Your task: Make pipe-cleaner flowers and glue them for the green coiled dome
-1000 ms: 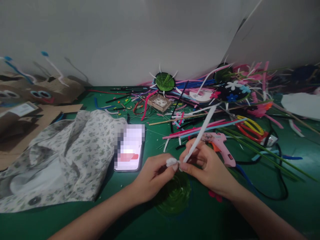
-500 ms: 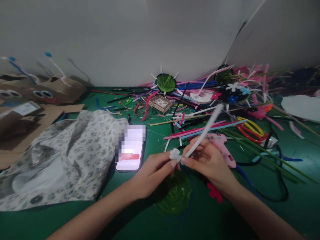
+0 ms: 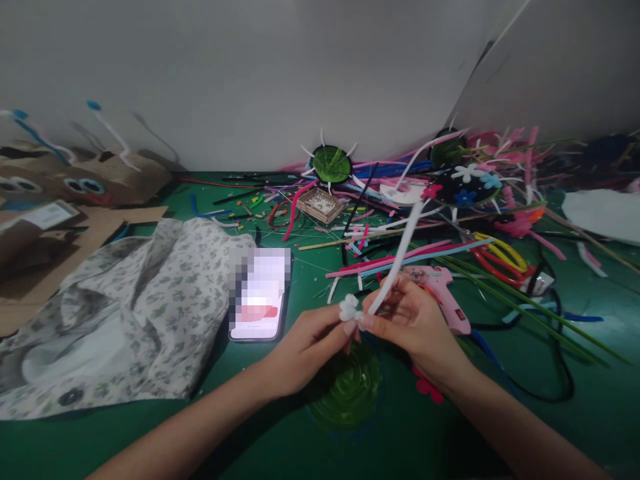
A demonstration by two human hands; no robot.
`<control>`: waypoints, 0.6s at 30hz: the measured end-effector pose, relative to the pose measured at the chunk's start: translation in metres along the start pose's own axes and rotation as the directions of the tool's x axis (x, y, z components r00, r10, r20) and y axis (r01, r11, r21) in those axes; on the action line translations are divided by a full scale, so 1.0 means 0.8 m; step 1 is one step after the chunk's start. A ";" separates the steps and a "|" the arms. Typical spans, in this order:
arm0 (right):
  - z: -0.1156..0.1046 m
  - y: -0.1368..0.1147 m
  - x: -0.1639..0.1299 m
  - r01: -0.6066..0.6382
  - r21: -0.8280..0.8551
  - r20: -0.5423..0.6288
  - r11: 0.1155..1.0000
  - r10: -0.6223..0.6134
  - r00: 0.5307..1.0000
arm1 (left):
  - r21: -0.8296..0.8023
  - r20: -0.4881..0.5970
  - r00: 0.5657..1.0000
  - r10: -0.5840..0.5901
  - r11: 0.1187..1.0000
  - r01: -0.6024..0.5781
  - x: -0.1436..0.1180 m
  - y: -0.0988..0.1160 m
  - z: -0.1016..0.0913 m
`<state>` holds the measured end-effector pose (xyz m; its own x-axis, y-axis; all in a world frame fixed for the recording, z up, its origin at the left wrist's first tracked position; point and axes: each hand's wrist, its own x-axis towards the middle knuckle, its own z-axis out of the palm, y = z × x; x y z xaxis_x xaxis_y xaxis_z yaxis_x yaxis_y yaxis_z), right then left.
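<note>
Item: white pipe cleaner [image 3: 400,257], which we are coiling just above the green coiled disc [image 3: 347,390], left hand [image 3: 307,350] pinching the small curled end [image 3: 349,308], right hand [image 3: 417,323] gripping the stem, best keeping each wrap tight against the last.

Phone [image 3: 260,297] screen blurred out; green spiral disc [image 3: 347,390] partly hidden beneath hands; both forearms cut off by bottom edge.

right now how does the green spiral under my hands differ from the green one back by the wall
The near green spiral lies flat and bare-edged below the left hand and right hand. The far green disc is brighter, stands tilted against the wall, and has white spokes around its rim. Both are round and green.
</note>
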<state>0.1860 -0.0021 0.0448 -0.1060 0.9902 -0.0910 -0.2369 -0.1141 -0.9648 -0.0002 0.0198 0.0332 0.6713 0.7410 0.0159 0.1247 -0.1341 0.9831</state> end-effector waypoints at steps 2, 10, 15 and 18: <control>0.000 0.003 0.000 -0.007 0.046 0.012 0.999 0.006 1.000 | 0.028 0.023 1.000 0.017 0.999 -0.017 0.000 0.001 0.000; 0.005 0.006 0.002 -0.048 0.123 -0.015 0.991 0.050 0.999 | 0.023 0.054 0.998 0.014 1.000 -0.015 0.001 0.004 -0.005; 0.000 0.005 0.005 -0.021 -0.047 -0.082 0.999 0.017 0.996 | -0.063 -0.026 0.998 -0.059 0.996 0.057 0.000 0.004 -0.010; -0.002 0.003 0.005 0.005 -0.174 -0.104 0.985 -0.023 0.994 | -0.035 -0.099 0.987 -0.127 0.992 0.124 0.001 0.003 -0.009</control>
<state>0.1869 0.0017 0.0417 0.0006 0.9956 -0.0941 -0.0660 -0.0938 -0.9934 -0.0045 0.0247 0.0372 0.5742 0.8136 -0.0912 0.1815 -0.0179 0.9832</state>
